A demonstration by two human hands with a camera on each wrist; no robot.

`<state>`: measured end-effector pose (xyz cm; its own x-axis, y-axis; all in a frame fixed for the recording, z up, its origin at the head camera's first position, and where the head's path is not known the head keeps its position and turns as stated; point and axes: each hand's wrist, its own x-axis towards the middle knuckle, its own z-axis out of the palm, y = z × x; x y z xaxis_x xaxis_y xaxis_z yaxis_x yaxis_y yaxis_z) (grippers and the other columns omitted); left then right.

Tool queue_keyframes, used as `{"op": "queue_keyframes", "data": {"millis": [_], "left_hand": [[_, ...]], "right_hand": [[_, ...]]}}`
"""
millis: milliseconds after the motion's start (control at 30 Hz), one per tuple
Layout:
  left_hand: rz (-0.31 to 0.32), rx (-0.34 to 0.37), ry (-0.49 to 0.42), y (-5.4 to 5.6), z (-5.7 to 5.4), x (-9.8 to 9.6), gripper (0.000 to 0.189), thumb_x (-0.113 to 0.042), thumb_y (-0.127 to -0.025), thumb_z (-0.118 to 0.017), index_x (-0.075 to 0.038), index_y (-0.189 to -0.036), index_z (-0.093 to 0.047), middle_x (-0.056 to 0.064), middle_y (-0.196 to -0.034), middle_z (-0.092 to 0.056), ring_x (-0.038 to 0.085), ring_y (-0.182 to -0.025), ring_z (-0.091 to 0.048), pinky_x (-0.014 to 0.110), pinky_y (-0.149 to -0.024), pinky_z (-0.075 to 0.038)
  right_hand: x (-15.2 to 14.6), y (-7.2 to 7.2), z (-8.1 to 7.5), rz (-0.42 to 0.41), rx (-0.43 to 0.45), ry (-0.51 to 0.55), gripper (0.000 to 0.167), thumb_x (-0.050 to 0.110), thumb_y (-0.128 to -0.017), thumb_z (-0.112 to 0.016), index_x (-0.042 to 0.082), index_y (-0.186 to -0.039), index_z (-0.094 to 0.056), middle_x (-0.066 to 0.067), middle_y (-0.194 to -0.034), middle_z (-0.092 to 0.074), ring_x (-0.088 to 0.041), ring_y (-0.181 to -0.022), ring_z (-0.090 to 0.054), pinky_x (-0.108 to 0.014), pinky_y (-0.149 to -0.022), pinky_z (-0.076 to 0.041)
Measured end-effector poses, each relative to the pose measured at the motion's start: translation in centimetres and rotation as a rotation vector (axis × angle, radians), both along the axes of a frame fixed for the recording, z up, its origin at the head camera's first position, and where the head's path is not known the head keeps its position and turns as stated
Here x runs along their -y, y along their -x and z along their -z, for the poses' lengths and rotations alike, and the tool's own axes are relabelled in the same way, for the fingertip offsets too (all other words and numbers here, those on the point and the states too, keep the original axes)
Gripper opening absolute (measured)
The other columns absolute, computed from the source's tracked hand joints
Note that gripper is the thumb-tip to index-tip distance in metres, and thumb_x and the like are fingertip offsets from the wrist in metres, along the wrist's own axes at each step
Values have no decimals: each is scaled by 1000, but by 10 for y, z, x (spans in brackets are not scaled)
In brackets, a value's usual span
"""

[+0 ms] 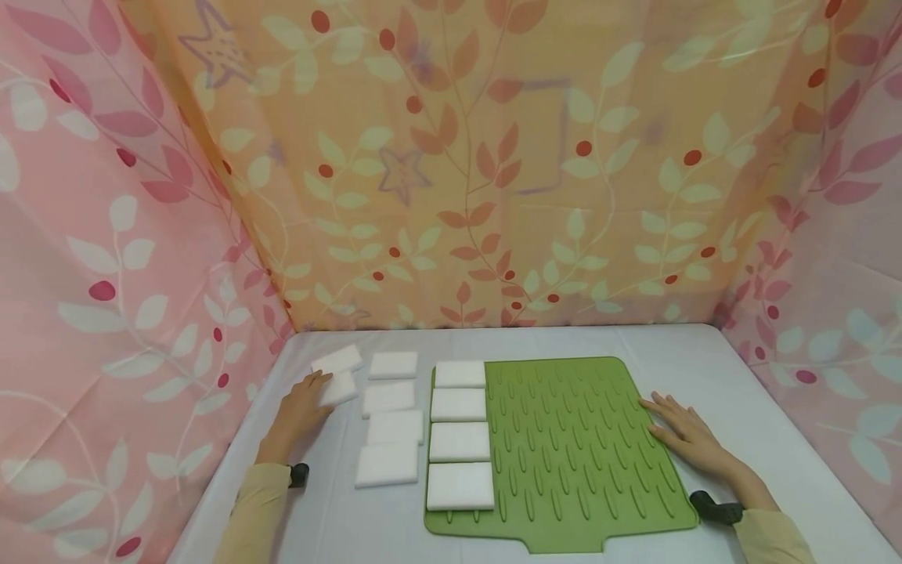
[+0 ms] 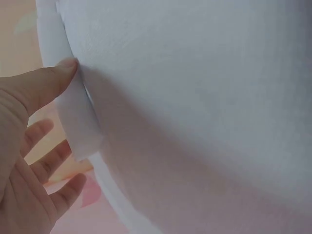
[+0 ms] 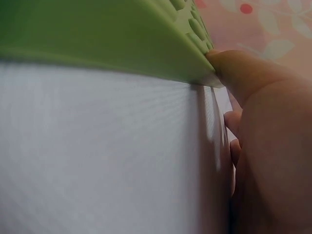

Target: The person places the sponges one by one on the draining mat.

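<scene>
On the left, my left hand (image 1: 303, 406) holds a white sponge block (image 1: 341, 388) by its left end, with the thumb along the near edge. In the left wrist view the thumb (image 2: 48, 85) presses the side of the sponge (image 2: 73, 102), and the other fingers spread beyond it. A green ridged drying mat (image 1: 571, 446) lies flat right of centre. Its right edge is touched by my right hand (image 1: 687, 431), whose fingers are extended. The right wrist view shows the right thumb (image 3: 253, 70) against the mat's corner (image 3: 195, 63).
A column of white sponges (image 1: 460, 442) runs down the mat's left side. Left of the mat, several more sponges (image 1: 387, 464) lie in a rough column on the white table (image 1: 310, 521). Another sponge (image 1: 337, 359) is just behind the held one. Patterned curtains (image 1: 437, 157) enclose the table.
</scene>
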<state>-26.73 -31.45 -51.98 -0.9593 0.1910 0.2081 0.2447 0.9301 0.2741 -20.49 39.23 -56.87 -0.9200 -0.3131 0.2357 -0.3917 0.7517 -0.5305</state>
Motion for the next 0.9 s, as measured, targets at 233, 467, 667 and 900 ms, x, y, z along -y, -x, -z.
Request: {"op": "queue_keyframes", "data": {"millis": [233, 467, 667, 900], "left_hand": [[-1, 51, -44, -1, 1, 6, 62, -19, -80, -70, -3, -134, -45, 26, -131, -44, 50, -113, -42, 65, -80, -38], [19, 36, -50, -6, -3, 5, 60, -20, -78, -73, -5, -131, -48, 23, -128, -49, 49, -113, -42, 64, -80, -38], [65, -3, -48, -7, -11, 2, 54, -20, -77, -75, -6, -125, -55, 18, -127, -51, 47, -112, -43, 63, -78, -40], [126, -25, -88, -3, -19, -8, 52, -20, -76, -76, -6, -123, -58, 15, -124, -53, 42, -113, -43, 58, -88, -39]], "right_hand": [[-1, 1, 3, -2, -3, 3, 50, 21, -94, -53, 11, -141, -39, -30, -144, -27, -50, -135, -12, -58, -108, 9], [-4, 3, 5, -2, -3, -1, 50, 22, -94, -53, 12, -141, -38, -30, -145, -27, -52, -133, -13, -58, -108, 10], [-5, 4, 4, -2, -4, -2, 50, 23, -95, -52, 12, -142, -38, -29, -145, -26, -52, -134, -13, -58, -107, 10], [-2, 1, 3, -6, -8, 4, 50, 21, -94, -52, 10, -141, -38, -31, -144, -27, -54, -132, -14, -58, -107, 9]]}}
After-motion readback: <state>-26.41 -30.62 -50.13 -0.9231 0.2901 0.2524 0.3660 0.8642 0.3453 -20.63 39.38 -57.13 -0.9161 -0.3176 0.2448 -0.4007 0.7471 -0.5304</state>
